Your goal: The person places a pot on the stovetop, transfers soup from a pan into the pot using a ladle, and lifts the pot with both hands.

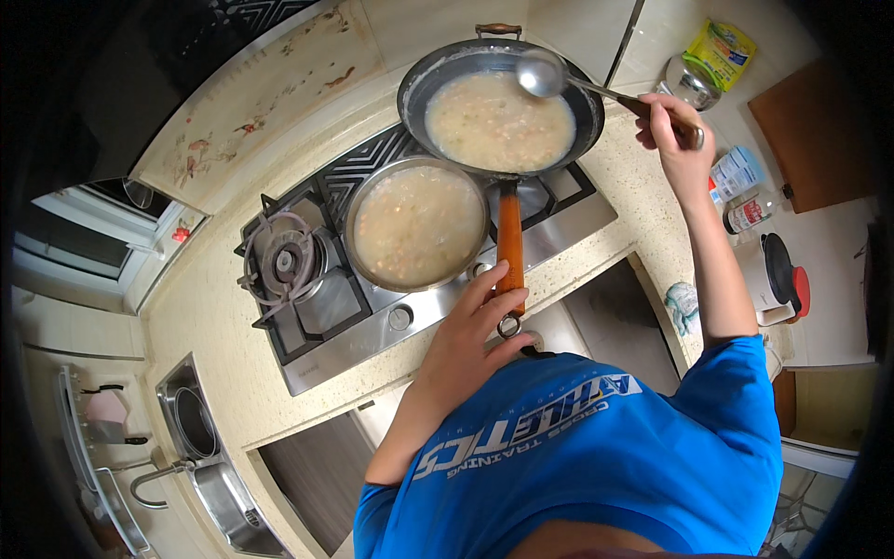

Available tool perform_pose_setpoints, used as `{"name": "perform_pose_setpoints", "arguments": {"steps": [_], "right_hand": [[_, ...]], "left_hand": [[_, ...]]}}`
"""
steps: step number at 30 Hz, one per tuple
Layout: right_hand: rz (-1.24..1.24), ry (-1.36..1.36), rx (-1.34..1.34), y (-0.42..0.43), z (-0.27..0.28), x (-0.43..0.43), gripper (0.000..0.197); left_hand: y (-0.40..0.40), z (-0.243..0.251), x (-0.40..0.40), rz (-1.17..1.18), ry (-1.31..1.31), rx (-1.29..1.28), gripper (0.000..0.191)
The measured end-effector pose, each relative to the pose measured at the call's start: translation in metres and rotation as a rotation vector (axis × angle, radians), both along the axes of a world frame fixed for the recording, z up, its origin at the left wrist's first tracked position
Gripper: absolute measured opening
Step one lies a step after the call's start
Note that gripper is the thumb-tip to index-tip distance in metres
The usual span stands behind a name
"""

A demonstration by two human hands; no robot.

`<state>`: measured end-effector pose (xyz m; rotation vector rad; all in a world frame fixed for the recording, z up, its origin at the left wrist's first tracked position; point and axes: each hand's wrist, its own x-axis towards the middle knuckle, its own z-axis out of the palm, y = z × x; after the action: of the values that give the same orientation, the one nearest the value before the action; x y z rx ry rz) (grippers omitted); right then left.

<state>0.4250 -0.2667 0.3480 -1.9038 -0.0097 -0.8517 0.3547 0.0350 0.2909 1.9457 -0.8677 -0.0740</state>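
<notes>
My right hand (677, 133) grips the dark handle of a metal ladle (543, 73). The ladle's bowl is over the far right part of a dark wok (413, 98); whether it touches the contents is unclear. Pale, thick porridge (499, 122) with small bits, perhaps peanuts or beans, lies in the wok. My left hand (471, 332) has its fingers on the wok's orange wooden handle (510, 230), near the metal end ring. Left of this handle a round metal pot (351, 241) is nearly full of similar porridge. Both vessels stand on the gas stove.
The stove's left burner (285, 261) is bare beside the pot. A sink (223, 499) with a faucet is at lower left. On the right counter are a glass jar (691, 80), a yellow packet (726, 52), a bottle (751, 212), a white pitcher (754, 269) and a cloth (682, 305).
</notes>
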Motion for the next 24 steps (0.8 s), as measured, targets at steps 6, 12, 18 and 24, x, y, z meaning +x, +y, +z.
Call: {"name": "perform_pose_setpoints", "arguments": {"steps": [6, 12, 18, 24], "right_hand": [[-0.099, 0.027, 0.014, -0.030, -0.022, 0.035, 0.018], [-0.083, 0.120, 0.280, -0.042, -0.037, 0.051, 0.026], [-0.120, 0.218, 0.538, -0.051, -0.038, 0.051, 0.024], [-0.045, 0.303, 0.535, -0.037, -0.009, 0.037, 0.031]], "left_hand": [[0.000, 0.001, -0.001, 0.004, 0.003, 0.008, 0.045], [0.001, 0.001, -0.001, 0.015, -0.002, 0.004, 0.046], [0.001, 0.000, -0.002, 0.008, 0.033, -0.018, 0.045], [0.002, -0.003, -0.002, 0.009, 0.002, -0.023, 0.044]]}}
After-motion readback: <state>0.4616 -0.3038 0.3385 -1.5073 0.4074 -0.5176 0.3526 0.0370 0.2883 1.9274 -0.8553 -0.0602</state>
